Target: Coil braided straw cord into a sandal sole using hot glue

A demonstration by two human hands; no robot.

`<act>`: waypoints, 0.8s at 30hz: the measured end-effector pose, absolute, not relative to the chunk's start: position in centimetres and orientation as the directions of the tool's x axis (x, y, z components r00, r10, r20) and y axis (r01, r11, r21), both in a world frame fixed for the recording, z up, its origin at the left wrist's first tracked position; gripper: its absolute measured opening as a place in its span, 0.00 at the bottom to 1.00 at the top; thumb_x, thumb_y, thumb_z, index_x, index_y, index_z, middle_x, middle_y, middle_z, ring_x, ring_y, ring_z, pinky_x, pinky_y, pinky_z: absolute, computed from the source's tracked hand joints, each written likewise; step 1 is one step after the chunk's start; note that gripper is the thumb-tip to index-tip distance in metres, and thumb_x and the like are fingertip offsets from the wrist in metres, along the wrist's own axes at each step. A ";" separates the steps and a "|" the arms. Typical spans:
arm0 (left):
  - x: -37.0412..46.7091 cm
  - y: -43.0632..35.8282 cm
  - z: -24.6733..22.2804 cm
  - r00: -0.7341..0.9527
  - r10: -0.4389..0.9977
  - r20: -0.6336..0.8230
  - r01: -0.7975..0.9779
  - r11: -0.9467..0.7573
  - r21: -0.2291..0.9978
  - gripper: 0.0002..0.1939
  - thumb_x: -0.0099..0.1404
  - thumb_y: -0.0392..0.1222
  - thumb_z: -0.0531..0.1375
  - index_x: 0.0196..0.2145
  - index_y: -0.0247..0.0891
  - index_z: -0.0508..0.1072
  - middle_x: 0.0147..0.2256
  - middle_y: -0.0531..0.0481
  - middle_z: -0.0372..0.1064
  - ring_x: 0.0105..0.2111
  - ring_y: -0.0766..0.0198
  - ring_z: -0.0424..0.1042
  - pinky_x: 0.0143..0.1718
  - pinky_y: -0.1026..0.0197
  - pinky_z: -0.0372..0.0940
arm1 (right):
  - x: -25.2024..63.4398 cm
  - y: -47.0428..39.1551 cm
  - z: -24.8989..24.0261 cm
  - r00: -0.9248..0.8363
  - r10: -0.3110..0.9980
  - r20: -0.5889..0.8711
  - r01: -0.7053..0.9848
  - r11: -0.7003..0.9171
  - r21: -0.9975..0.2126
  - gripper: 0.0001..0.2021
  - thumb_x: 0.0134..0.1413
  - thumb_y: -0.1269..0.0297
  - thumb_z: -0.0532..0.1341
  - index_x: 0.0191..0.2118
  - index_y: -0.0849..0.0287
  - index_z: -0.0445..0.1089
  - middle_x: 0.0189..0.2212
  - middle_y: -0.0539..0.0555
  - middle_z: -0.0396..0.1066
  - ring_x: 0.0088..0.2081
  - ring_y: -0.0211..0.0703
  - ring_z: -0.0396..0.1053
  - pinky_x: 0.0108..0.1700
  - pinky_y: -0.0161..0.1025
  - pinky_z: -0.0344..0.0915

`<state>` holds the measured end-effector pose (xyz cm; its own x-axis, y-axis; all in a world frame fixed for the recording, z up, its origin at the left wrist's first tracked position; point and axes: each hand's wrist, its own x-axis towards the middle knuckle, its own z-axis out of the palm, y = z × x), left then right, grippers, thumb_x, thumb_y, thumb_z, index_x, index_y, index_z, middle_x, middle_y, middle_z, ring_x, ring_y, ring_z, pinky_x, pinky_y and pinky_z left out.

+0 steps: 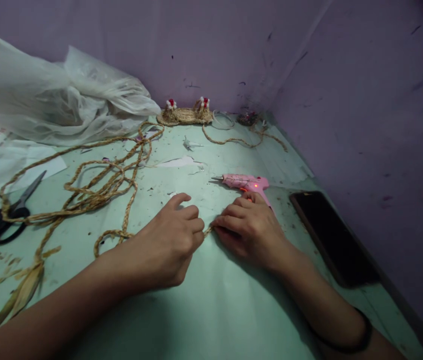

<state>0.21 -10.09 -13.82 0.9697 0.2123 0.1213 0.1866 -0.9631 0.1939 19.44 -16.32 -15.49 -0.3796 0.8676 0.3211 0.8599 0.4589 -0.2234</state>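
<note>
A thin braided straw rope [208, 230] shows as a short piece between my two hands. My left hand [171, 245] is closed around it, with fingers curled and the thumb side raised. My right hand [251, 230] pinches the rope's other side between thumb and fingertips, low over the table. To the left, the rest of the rope [100, 197] lies in loose loops and runs up to my left wrist. Just beyond my right hand rests a pink glue gun [243, 181], its orange light lit and nozzle pointing left.
Black-handled scissors [12, 217] lie at left under a rope loop, near straw scraps. A white plastic bag [61, 97] and papers fill the back left. A woven straw piece with red and white beads [184, 116] stands by the wall. A phone [333, 237] lies right.
</note>
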 end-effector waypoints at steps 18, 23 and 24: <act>-0.6 -10.9 -15.2 0.912 0.360 0.196 0.335 -0.931 0.148 0.08 0.51 0.28 0.55 0.28 0.36 0.72 0.25 0.50 0.66 0.32 0.61 0.62 0.56 0.45 0.49 | 18.8 -17.7 -14.3 -0.298 0.875 0.382 0.828 0.436 -0.352 0.11 0.44 0.74 0.58 0.36 0.63 0.73 0.29 0.54 0.73 0.32 0.44 0.64 0.38 0.45 0.55; -0.5 -10.9 -14.9 0.898 0.412 0.156 0.382 -0.905 0.189 0.06 0.54 0.30 0.55 0.28 0.36 0.71 0.26 0.51 0.66 0.33 0.61 0.62 0.59 0.47 0.46 | 16.7 -17.8 -14.7 -0.348 0.861 0.371 0.829 0.468 -0.306 0.07 0.47 0.69 0.58 0.33 0.60 0.74 0.27 0.53 0.71 0.30 0.43 0.60 0.35 0.45 0.51; -0.5 -10.9 -14.9 0.896 0.417 0.153 0.387 -0.902 0.191 0.06 0.54 0.30 0.55 0.28 0.36 0.70 0.26 0.51 0.65 0.33 0.61 0.62 0.59 0.47 0.46 | 16.4 -17.7 -14.9 -0.361 0.864 0.349 0.839 0.465 -0.282 0.07 0.48 0.68 0.58 0.33 0.60 0.74 0.27 0.53 0.71 0.29 0.43 0.60 0.35 0.45 0.50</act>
<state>-0.51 -10.90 -14.87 0.8959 0.4170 0.1532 0.3872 -0.9020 0.1907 16.42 -17.75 -14.89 -0.3613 0.8645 0.3495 0.8392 0.4649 -0.2822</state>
